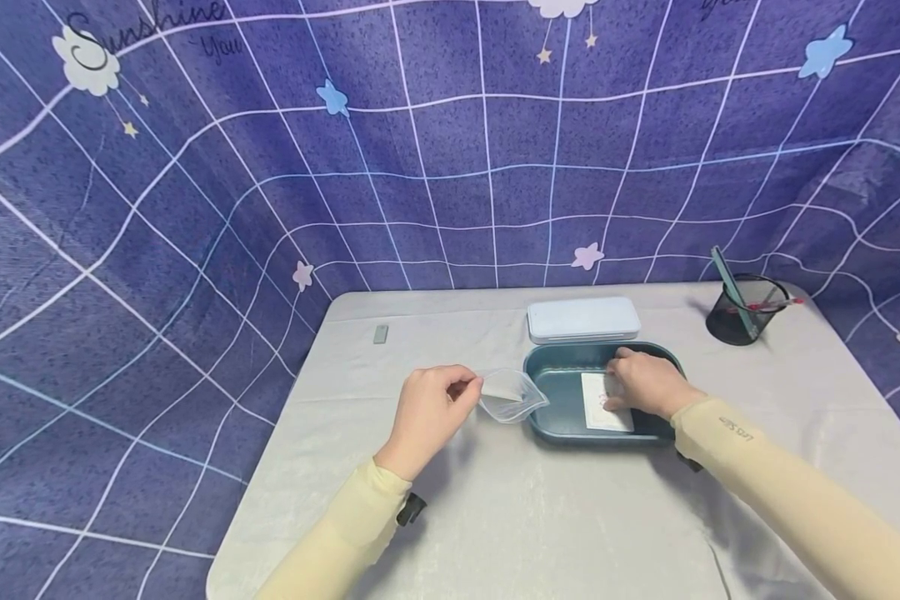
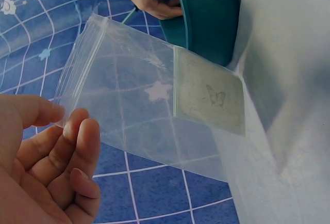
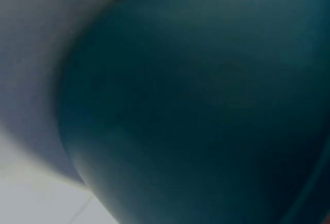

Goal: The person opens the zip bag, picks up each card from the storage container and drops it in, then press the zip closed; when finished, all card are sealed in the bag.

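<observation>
My left hand (image 1: 433, 412) pinches a clear zip bag (image 1: 521, 406) by its top edge; its mouth gapes in the head view. In the left wrist view a pale square card (image 2: 193, 87) with a butterfly print sits at the bag's lower end. My right hand (image 1: 648, 383) reaches into a teal basin (image 1: 562, 439), over a white card (image 1: 596, 408) with a small pink print. Its thumb and fingers lie across the card's right side; whether they grip it is hidden. Only the basin's blurred wall (image 3: 180, 105) fills most of the right wrist view.
A pale blue case (image 1: 583, 319) lies just behind the basin. At the back right stands a black mesh pen holder (image 1: 733, 325) with a green stick and a red-tipped pen. A small grey block (image 1: 380, 334) lies at the back left of the grey-covered table (image 1: 555, 525).
</observation>
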The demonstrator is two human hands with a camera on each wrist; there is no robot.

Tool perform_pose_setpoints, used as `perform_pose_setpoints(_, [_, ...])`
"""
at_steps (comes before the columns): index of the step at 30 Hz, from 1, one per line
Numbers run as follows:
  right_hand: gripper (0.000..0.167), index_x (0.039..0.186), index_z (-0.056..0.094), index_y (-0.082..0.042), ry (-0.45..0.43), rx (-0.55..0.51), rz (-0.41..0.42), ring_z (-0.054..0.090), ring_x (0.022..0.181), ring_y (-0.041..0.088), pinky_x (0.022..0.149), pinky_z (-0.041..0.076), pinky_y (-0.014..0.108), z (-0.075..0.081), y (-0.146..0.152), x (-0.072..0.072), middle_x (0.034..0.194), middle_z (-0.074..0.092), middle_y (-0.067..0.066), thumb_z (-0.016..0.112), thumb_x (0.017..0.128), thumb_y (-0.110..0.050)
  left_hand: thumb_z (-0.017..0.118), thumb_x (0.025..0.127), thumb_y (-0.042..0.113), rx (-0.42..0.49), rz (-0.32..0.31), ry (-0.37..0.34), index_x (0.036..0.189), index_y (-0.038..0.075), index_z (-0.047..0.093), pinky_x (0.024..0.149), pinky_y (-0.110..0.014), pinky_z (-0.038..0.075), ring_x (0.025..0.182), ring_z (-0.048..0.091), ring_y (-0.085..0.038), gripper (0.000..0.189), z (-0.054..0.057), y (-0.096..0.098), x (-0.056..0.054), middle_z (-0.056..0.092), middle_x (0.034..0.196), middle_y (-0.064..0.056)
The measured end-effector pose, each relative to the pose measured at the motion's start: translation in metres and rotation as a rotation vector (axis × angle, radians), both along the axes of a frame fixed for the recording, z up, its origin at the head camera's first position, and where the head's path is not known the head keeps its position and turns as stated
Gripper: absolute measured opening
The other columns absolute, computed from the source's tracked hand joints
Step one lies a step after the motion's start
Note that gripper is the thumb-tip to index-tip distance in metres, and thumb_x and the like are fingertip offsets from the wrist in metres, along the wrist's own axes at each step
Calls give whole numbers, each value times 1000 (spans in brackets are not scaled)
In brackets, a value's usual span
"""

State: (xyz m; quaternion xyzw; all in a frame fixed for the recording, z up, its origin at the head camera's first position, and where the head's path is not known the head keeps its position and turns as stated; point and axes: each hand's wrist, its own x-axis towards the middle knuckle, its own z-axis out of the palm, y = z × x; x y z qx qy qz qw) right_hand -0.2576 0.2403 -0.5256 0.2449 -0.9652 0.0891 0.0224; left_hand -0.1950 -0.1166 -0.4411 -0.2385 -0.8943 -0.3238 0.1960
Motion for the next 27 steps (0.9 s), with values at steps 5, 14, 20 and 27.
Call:
perform_pose_setpoints(5, [57,103,69,-1,32,-22,-9,69,82,35,68,57,51,2,-1,1,95,66,11,97,68,-38,72,91,15,1,1,5,84,15,81,61,-26,50,58,58,-1,11,0,0,0,69,70,13])
perform_pose_setpoints(14, [61,106,71,1,67,-13,-22,69,81,37,67,57,53,-3,3,1,97,65,13,96,68,-39,73,92,15,-3,-2,6,85,15,81,61,-25,50,59,58,0,11,0,0,0,70,71,12])
perform_pose_setpoints(20, [59,101,65,-3,85,-40,-22,67,74,33,61,56,52,-4,5,1,91,62,9,98,66,-38,73,91,15,-1,-5,9,84,16,80,60,-25,49,57,56,0,11,0,1,-1,68,70,13])
perform_pose_setpoints(27, [47,94,60,-8,42,-137,-54,59,68,22,64,53,50,6,8,0,81,60,1,96,73,-28,72,92,15,-3,-3,-2,84,16,81,60,-25,48,57,56,0,12,1,1,-1,67,69,14])
